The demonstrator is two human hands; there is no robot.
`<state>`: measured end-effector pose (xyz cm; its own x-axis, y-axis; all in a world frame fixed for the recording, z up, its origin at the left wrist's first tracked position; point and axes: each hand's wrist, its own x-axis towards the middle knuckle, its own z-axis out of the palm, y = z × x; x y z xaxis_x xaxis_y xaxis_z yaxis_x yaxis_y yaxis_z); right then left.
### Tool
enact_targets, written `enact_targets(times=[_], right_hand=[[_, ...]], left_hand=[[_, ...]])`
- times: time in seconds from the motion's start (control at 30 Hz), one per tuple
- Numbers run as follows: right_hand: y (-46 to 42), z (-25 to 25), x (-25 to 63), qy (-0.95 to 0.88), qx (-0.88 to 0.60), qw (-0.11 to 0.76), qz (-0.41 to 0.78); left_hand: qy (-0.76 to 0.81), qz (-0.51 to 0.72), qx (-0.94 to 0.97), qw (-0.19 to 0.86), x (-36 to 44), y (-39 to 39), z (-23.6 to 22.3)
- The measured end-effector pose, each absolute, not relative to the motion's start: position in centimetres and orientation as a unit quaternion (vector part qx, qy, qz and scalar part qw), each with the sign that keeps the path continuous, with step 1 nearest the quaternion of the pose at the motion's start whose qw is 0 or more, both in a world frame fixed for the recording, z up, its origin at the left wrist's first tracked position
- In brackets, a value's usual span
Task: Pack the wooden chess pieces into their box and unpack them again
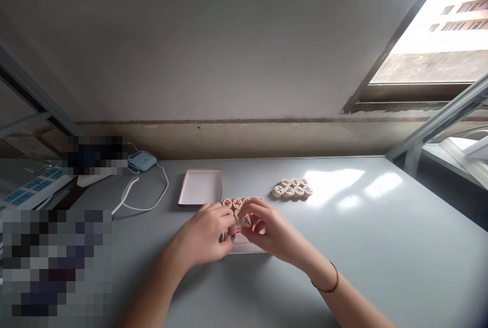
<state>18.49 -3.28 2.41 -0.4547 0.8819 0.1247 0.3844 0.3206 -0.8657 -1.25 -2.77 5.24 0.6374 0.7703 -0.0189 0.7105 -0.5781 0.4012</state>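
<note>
Bright light (335, 183) patches the grey table (381, 236) near a window (438, 33).

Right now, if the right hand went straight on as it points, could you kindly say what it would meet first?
Most likely the left hand: the right hand, holding a round piece, points toward it over the box, though one view leaves depth unclear.

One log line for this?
left hand: at box | right hand: holds piece | lid: left of box | stacked pieces: on desk, right
</note>
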Motion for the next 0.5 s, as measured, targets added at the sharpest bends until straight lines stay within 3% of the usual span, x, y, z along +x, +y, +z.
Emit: enact_targets(times=[0.23, 0.5], right_hand=[[-4.1, 0.6, 16.9, -0.862, -0.396, 0.221, 0.227], [-3.3, -0.3, 16.7, -0.898, -0.382, 0.195, 0.098]], left_hand=[[0.511, 0.139, 0.827, 0.189, -2.7, -0.9, 5.1], [0.53, 0.133, 0.807, 0.224, -2.7, -0.6, 4.1]])
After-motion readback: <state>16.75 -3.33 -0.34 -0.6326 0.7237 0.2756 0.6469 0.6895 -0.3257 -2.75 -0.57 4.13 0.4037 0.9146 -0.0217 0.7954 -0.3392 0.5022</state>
